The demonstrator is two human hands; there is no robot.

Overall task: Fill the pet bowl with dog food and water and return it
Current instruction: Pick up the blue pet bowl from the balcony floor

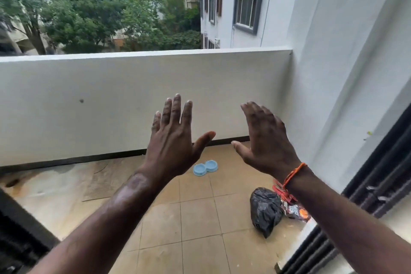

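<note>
**Listener:** Head view, please, nearest things first. What are your hands doing?

**Operator:** Both of my forearms reach up from the bottom of the picture. My left hand [172, 140] is raised with its back toward me, fingers straight and spread, holding nothing. My right hand [264, 142] is raised beside it, fingers relaxed and slightly bent, also holding nothing. An orange thread band [293, 174] circles my right wrist.

**Listener:** And below the hands?

**Operator:** I see a tiled balcony floor [200, 218]. Near me on the right lies a black plastic bag [264, 209], and touching it on its right is a dark printed packet [294, 210]. I judge it may be the dog food, but I cannot read the label.

**Listener:** Where is the pet bowl?

**Operator:** Farther out, between my two hands in the picture, a light blue double pet bowl [205, 167] sits on the floor near the white parapet wall [89, 95]. It is too small to tell for sure, but both cups look empty.

**Listener:** How far along is the job?

**Operator:** By my judgement, nothing is done. The bowl is untouched, and picking it up, filling with food, filling with water and returning it all remain. No water source is in view. Beyond the wall stand trees [89, 11] and a pale building [244, 2].
</note>
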